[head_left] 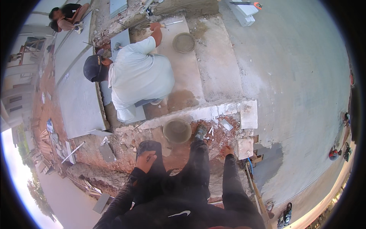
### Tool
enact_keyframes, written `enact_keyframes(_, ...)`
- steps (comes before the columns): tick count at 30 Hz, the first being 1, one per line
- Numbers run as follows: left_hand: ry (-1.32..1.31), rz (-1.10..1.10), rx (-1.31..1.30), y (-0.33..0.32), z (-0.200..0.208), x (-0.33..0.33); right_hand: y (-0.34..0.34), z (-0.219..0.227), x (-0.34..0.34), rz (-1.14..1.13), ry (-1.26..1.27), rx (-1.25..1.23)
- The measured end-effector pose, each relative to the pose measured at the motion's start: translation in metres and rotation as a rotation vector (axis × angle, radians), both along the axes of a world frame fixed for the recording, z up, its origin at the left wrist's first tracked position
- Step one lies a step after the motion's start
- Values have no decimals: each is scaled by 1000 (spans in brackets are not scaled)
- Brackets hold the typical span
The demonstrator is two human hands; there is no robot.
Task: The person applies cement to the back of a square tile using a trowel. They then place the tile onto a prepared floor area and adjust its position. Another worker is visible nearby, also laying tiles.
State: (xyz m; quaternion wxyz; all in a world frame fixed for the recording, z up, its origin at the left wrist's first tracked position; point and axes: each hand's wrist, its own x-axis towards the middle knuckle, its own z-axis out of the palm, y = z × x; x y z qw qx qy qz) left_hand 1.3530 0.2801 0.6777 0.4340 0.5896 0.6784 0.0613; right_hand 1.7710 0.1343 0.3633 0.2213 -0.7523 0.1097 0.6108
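Observation:
My left hand (pixel 146 161) lies on my bent left knee, fingers loosely spread, holding nothing. My right hand (pixel 227 151) rests on the broken brick and rubble to the right, beside a whitish concrete block (pixel 245 148). Its fingers are apart, and no object shows in it. Between and beyond my knees stands a round bucket (pixel 177 131) with grey-brown contents. My shoe (pixel 200 132) is just right of it. A small grey tile piece (pixel 226 124) lies on the rubble past my right hand.
A co-worker (pixel 141 74) in a pale shirt and dark cap crouches ahead, one hand at a long-bladed tool (pixel 174 23). Near them sits another round bucket (pixel 183 42). Large grey slabs (pixel 78 91) lie left. A saw (pixel 244 3) rests on pale blocks far right. Another person sits far left.

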Motion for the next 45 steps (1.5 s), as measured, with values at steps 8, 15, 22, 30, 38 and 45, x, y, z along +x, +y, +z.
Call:
enact_keyframes(8,-3,489,-37,-10,-22,-75,61,52,-19,198,76,144)
enact_keyframes(15,-41,342,-211,-14,-142,-46,224,129,82,197,-200,517)
enact_keyframes(22,26,191,-96,109,-349,16,358,97,113,288,-278,472)
enact_keyframes(30,-123,1000,-499,153,-387,80,472,32,78,993,-227,281)
enact_keyframes(38,36,1502,-854,62,-475,172,559,63,100,1503,-303,361)
enact_keyframes(45,-1210,3185,-66,114,-569,192,634,20,67,2063,-164,285)
